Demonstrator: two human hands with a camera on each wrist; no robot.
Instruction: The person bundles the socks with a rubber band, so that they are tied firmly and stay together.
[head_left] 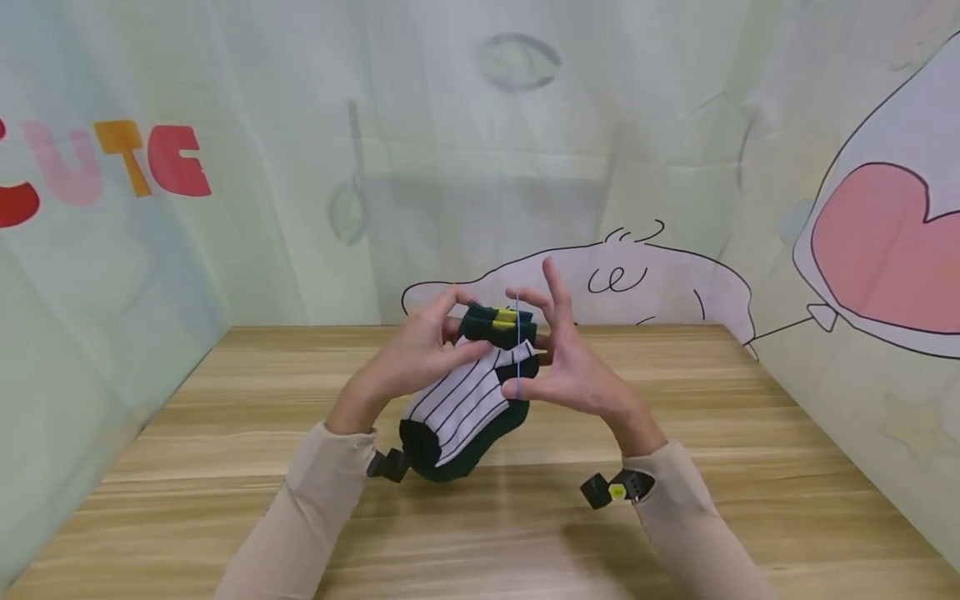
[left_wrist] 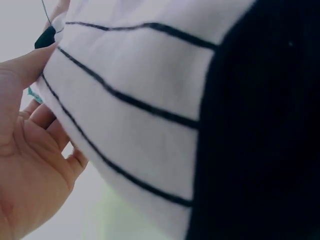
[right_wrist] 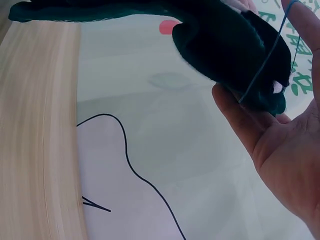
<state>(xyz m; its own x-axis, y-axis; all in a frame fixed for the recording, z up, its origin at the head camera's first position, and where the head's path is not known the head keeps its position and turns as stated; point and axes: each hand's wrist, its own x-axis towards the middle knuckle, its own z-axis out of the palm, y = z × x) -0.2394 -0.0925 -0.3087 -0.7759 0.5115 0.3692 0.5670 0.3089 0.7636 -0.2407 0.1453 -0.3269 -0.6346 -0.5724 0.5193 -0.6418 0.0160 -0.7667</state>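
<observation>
A pair or stack of socks is held above the table: a white sock point(head_left: 459, 410) with dark stripes and a black toe lies over a dark green sock point(head_left: 491, 437). Green cuffs with a yellow patch point(head_left: 504, 319) are folded at the top. My left hand point(head_left: 416, 354) pinches the socks near the cuffs, thumb in front and fingers behind. Around the spread thumb and a finger of my right hand point(head_left: 581, 367) a thin blue rubber band point(head_left: 518, 346) is stretched, close to the cuffs. In the right wrist view the band point(right_wrist: 265, 65) crosses in front of the dark sock fabric point(right_wrist: 225, 45).
Below the hands spreads a wood-grain table point(head_left: 300, 483). Printed cloth walls point(head_left: 465, 125) with cartoon drawings close it in at the back and both sides. A small black device point(head_left: 615, 489) is strapped to the right wrist, another point(head_left: 388, 464) to the left.
</observation>
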